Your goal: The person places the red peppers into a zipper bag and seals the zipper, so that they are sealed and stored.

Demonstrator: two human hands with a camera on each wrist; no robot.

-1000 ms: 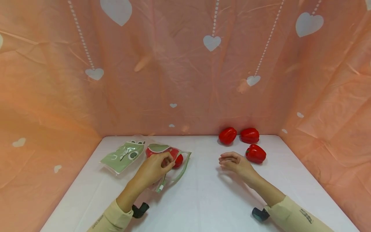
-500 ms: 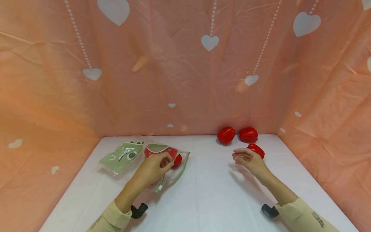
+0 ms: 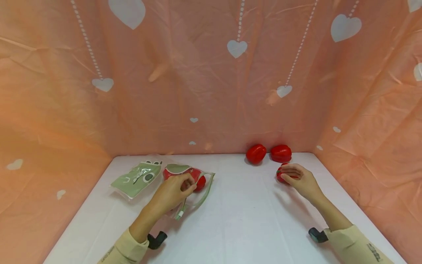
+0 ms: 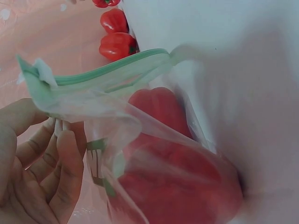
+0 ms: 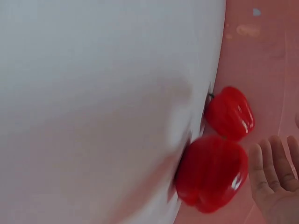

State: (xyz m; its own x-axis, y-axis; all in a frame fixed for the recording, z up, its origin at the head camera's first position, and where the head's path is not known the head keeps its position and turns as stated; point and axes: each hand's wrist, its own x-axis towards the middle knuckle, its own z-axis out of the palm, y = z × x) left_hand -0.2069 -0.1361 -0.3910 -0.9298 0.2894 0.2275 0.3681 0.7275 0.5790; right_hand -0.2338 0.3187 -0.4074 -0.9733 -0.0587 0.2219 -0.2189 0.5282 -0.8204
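From my remote seat I saw a clear bag [image 3: 205,200] on the left, its green-zipped mouth gaping, with a glossy red pepper [image 4: 159,112] inside; another pepper [image 3: 280,178], partly hidden, showed green stem leftward.

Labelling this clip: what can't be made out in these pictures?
- Count of peppers in the bag: left wrist view, blurred by its cloudy side.
- Nearest loose pepper: head view, mostly behind the right hand; contact unclear.
- Rest of that hand: right wrist view, cut off by picture edges.
- Topmost pepper: left wrist view, cut off by top edge.
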